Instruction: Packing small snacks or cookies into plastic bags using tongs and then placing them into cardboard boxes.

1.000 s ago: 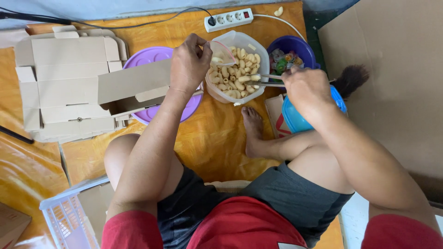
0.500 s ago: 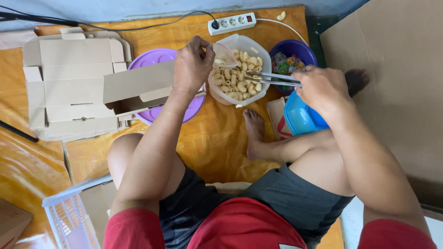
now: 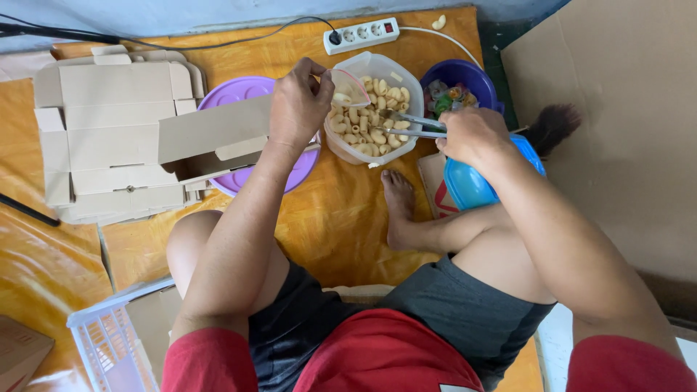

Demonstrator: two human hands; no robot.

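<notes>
I sit cross-legged on an orange mat. My left hand pinches a small clear plastic bag with a few pale snack pieces inside, held open at the rim of a clear tub. The tub is full of pale curled snack pieces. My right hand grips metal tongs, whose tips reach into the pieces in the tub. Between the two hands lies the tub itself.
A purple bowl with coloured bits stands behind the tub; a blue lidded container lies by my right knee. Flattened cardboard boxes cover a purple lid at left. A white power strip lies at the back, a white basket near left.
My left hand has stayed at the tub's rim with the bag. My right hand has kept the tongs in the tub, and the camera has shifted slightly.
</notes>
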